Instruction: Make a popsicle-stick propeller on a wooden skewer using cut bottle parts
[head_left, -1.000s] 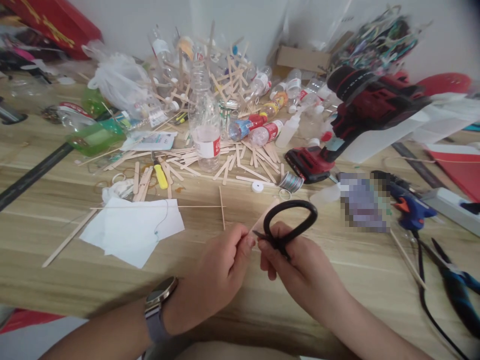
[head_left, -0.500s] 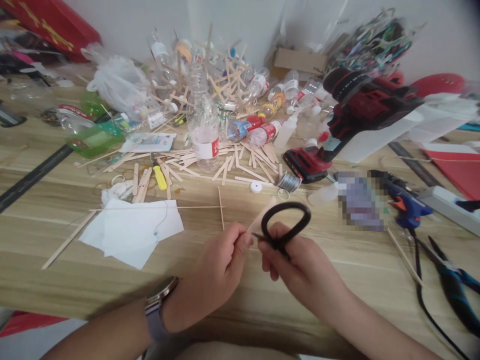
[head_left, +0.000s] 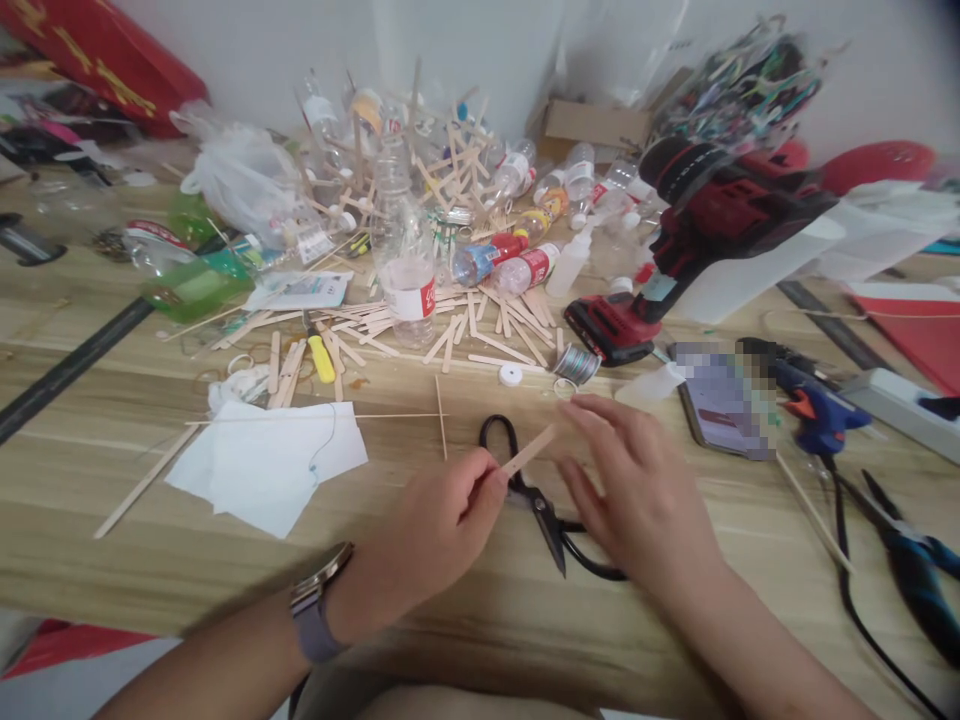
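My left hand (head_left: 450, 520), with a watch on its wrist, is closed on one end of a flat wooden craft stick (head_left: 531, 450). The stick points up and to the right. Around its far end my right hand (head_left: 630, 480) has its thumb and fingers apart, not visibly gripping it. Black-handled scissors (head_left: 541, 505) lie on the table beneath the stick, between my hands, their blade tips toward me. A thin wooden stick (head_left: 441, 420) lies just beyond my left hand, crossed by a long skewer (head_left: 390, 415) that reaches over white paper sheets (head_left: 262, 460).
Loose craft sticks (head_left: 375, 315), a clear plastic bottle (head_left: 409, 250) and a yellow-handled tool (head_left: 321, 358) lie beyond my hands. A red cordless drill (head_left: 701, 230) and wire spool (head_left: 577, 363) are at right, with a phone (head_left: 724, 400), glue gun (head_left: 817, 405) and pliers (head_left: 907, 550).
The scissors have left my right hand and now lie on the table. My right hand has opened and moved up to the stick's far end. My left hand still holds the stick.
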